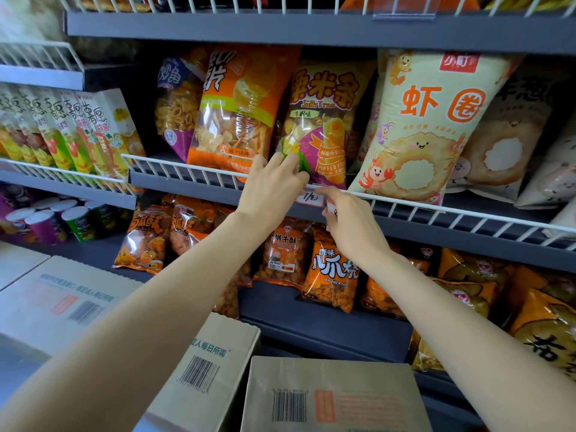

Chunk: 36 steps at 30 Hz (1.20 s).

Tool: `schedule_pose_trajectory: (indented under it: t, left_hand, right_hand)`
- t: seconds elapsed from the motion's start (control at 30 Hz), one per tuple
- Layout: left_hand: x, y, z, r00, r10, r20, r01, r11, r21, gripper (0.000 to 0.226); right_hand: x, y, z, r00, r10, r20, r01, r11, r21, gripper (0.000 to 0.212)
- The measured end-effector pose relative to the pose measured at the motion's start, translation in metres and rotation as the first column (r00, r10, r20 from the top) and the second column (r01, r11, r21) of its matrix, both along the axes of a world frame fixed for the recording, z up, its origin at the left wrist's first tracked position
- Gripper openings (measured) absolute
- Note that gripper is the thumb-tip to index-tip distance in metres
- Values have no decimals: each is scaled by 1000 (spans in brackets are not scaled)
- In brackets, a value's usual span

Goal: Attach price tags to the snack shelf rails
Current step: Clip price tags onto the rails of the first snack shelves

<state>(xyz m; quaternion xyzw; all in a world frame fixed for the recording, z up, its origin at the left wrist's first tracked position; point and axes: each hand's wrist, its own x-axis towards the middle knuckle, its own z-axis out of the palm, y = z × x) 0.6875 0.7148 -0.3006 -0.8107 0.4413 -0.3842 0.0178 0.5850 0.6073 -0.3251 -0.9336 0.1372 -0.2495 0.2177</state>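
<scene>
A small white price tag [311, 198] with handwriting sits against the white wire rail [187, 169] of the middle snack shelf, below an orange and purple puffed snack bag [324, 120]. My left hand [271, 188] rests on the rail with its fingertips at the tag's left end. My right hand [349, 222] pinches the tag's right end with thumb and forefinger; a few more small white tags seem tucked in its palm [331, 210], partly hidden.
Large snack bags fill the middle shelf, including a cream shrimp-ring bag [430, 120]. Orange bags [335, 272] line the shelf below. Cardboard boxes [333, 397] stand in front. Snack cans [74, 219] sit at the left. A clear tag holder [402, 10] hangs on the top rail.
</scene>
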Motion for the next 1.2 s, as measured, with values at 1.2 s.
schedule_pose_trajectory:
  t: [1.2]
  left_hand:
    - [-29, 11, -4, 704, -286, -650, -24, 905, -425, 36]
  right_hand:
    - [-27, 0, 21, 975, 116, 189, -222, 530, 819, 21]
